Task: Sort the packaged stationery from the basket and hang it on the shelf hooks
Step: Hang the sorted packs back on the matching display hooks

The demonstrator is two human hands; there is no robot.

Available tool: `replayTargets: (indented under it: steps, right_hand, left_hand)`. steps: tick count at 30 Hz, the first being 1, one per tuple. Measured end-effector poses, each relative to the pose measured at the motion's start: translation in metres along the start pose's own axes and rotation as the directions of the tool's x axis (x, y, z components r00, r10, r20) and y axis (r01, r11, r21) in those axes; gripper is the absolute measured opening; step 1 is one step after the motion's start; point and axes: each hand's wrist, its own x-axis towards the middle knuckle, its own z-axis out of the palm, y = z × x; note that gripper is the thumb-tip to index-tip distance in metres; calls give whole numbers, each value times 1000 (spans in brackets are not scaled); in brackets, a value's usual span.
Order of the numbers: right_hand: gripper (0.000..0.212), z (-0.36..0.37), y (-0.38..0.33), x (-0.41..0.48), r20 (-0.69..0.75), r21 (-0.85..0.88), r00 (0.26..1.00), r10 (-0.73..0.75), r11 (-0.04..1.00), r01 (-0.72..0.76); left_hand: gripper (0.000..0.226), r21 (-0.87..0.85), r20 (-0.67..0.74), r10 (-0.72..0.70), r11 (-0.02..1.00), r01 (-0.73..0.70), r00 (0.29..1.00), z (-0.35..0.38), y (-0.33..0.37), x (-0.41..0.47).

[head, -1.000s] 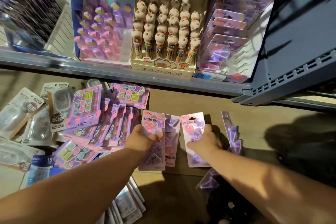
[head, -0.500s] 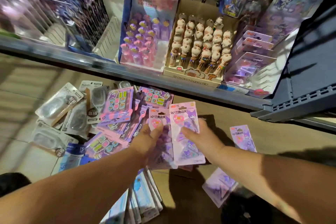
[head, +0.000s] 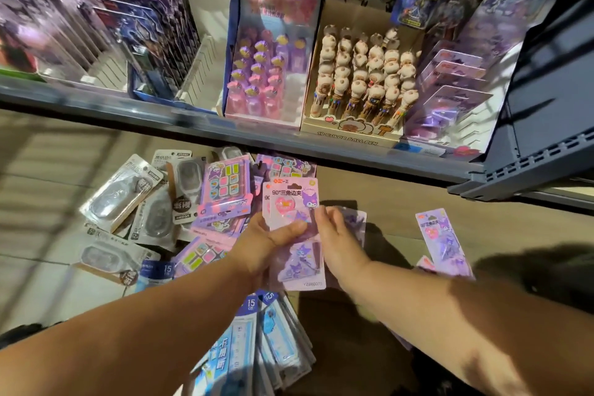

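Nearest, just below the pack: fanned blue-and-white ruler packs [head: 257, 341]. Clamped in the left hand [head: 263, 244], thumb across its face: a pink carded pack of triangular clips [head: 291, 199], held over the floor pile. At its right edge, the right hand [head: 337, 235], fingertips touching; pinching or not, cannot tell. Left of the pack, clear blister-packed correction tapes [head: 122, 193]. Beyond the pack, on the grey metal shelf [head: 225, 125], a cardboard ball-pen display box [head: 353, 135].
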Motion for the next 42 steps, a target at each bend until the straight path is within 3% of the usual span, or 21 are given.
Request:
replayTargets:
  steps: [2, 5, 10, 16, 18, 21, 26, 32, 34, 37, 42]
  right_hand:
    - [33, -7, 12, 12, -199, 49, 977, 76, 997, -67]
    - [42, -21, 39, 32, -408, -117, 883, 232, 946, -302]
    - [71, -21, 68, 40, -425, -220, 793, 436, 800, -558]
    - [86, -3, 76, 43, -449, -392, 769, 454, 673, -627]
    - [83, -3, 82, 45, -439, -389, 784, 440, 693, -607]
    - [57, -2, 87, 43, -377, -554, 847, 375, 642, -530]
    - [45, -23, 65, 32, -315, -382, 896, 311, 823, -420]
    - [18, -118, -2, 8, -81, -372, 975, 206, 901, -222]
    - [19, -155, -35, -2, -48, -503, 992, 114, 855, -123]
    - [18, -201, -74, -11, -54, -736, 998, -21, 677, -26]
    - [49, -257, -105, -13, -132, -829, 967, -219, 560, 14]
  left_hand:
    - [23, 43, -26, -21, 999, 22, 999, -6, 1, -2]
    - [19, 74, -52, -52, 996, 56, 997, -10, 3, -1]
    - [41, 143, -53, -114, 982, 121, 992, -14, 7, 6]
    - [49, 171, -97, -176, 967, 191, 980, -19, 9, 16]
    - [53, 195, -114, -175, 961, 195, 978, -18, 11, 18]
    - [48, 187, -79, -170, 965, 182, 982, -15, 12, 19]
    - [41, 141, 2, -181, 974, 179, 984, -2, 14, 19]
    - [51, 113, 18, -93, 990, 90, 996, 26, 17, 27]
    - [49, 72, 34, -89, 994, 86, 995, 38, 25, 25]
    - [49, 80, 80, -61, 995, 54, 995, 59, 38, 26]
    - [59, 106, 97, 66, 991, -77, 993, 98, 63, 31]
